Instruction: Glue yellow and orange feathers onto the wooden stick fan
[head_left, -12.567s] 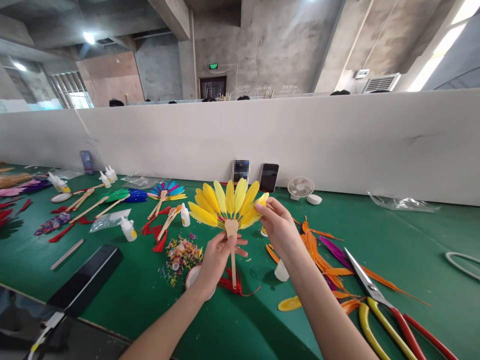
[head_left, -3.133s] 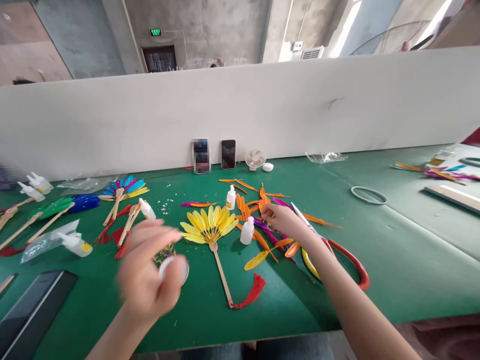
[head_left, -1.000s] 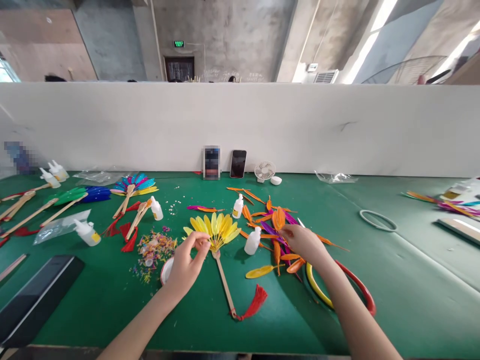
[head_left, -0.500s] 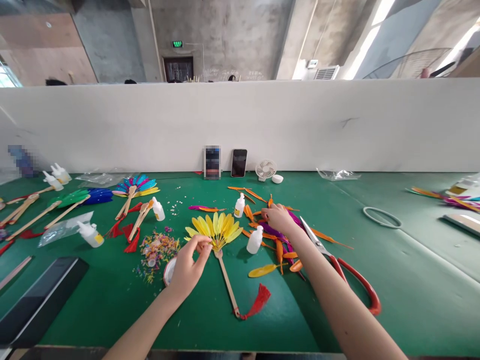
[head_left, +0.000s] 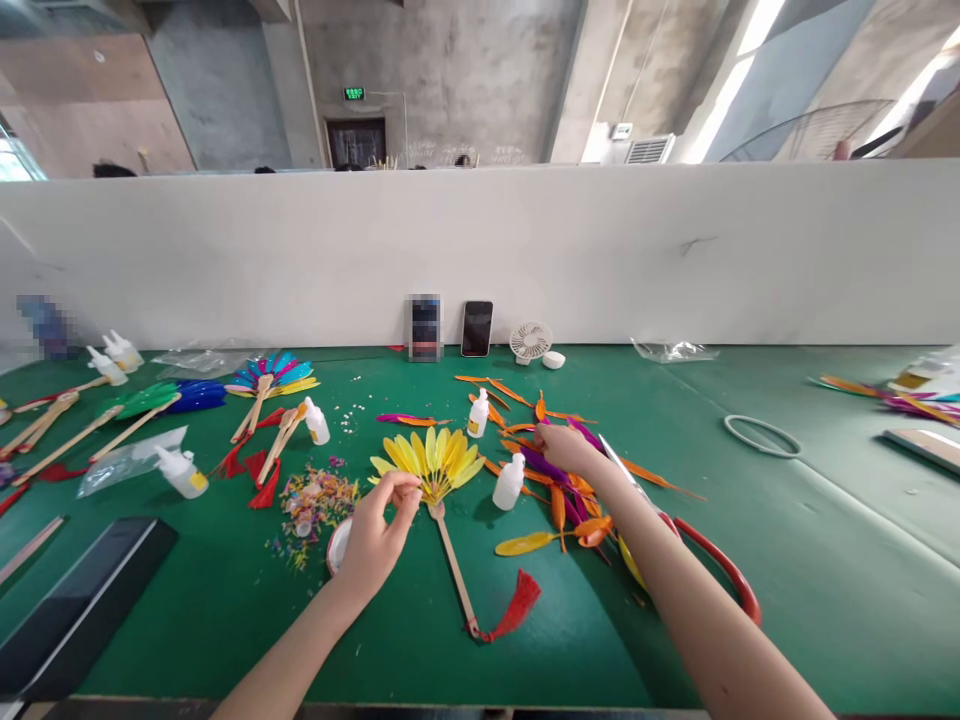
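A small fan of yellow feathers (head_left: 431, 460) on a wooden handle (head_left: 454, 570), with a red tassel (head_left: 519, 603), lies before me. My left hand (head_left: 384, 520) is beside the fan's left lower edge, thumb and fingertips pinched together; what they hold, if anything, is too small to make out. My right hand (head_left: 568, 450) reaches into a loose pile of orange and purple feathers (head_left: 559, 500), fingers curled down among them; whether they grip one is hidden. A yellow feather (head_left: 523, 543) lies at the pile's near edge. Red-handled scissors (head_left: 720, 560) are partly under my right forearm.
White glue bottles (head_left: 509, 482) stand between fan and pile and farther left. Colourful scraps (head_left: 315, 505) lie beside a small round container (head_left: 339, 545). Finished-looking feather fans (head_left: 274, 375) are at left. A phone (head_left: 477, 328) and mini fan (head_left: 530, 342) stand against the white partition (head_left: 600, 250).
My right hand has shifted slightly right and nearer within the pile. Some feathers there have moved, and another yellow one now shows beside my right forearm. My left hand stays nearly still.
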